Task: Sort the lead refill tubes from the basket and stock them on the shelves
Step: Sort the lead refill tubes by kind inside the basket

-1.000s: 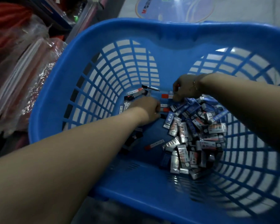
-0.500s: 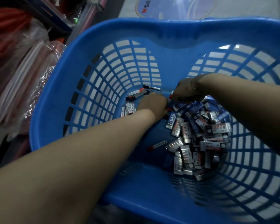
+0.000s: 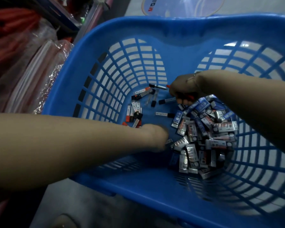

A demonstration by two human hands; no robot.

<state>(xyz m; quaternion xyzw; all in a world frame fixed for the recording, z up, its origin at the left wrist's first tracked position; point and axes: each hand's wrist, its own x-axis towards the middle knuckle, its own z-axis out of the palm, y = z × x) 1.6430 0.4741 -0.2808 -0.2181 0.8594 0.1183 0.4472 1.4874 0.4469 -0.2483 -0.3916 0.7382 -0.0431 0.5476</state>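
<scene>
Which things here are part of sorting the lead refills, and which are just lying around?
Job:
blue plastic lattice basket
slim capped lead refill tubes
right hand, gripping tubes
left hand

Lying about:
heap of small flat blue and silver packets
clear-wrapped stationery packs

Both forearms reach forward and down. The right hand (image 3: 182, 91) curls its fingers closed (bracelet at the wrist); the left hand (image 3: 155, 137) is blurred, seemingly fisted.
</scene>
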